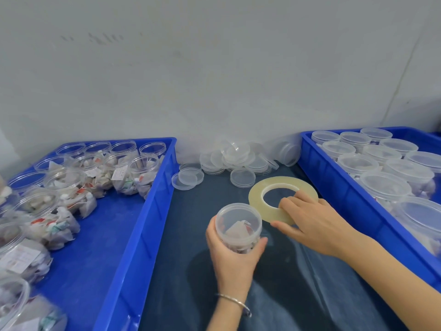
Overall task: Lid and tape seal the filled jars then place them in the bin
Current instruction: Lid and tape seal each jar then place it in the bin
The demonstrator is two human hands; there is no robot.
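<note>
My left hand (235,255) grips a clear lidded jar (238,225) full of sachets, held upright over the dark table (214,295). Just right of it lies a flat roll of clear yellowish tape (257,191). My right hand (310,223) takes hold of that roll at its near right edge: the fingertips curl into the centre hole and the thumb lies under the outer rim. A blue bin (338,187) on the right holds several lidded jars (384,187). Another blue bin (133,223) on the left holds several filled jars without lids (143,168).
A heap of loose clear lids (238,158) lies at the back of the table against the grey wall, with two or three lids (189,179) spread in front of it. The two bins flank a narrow strip of dark table.
</note>
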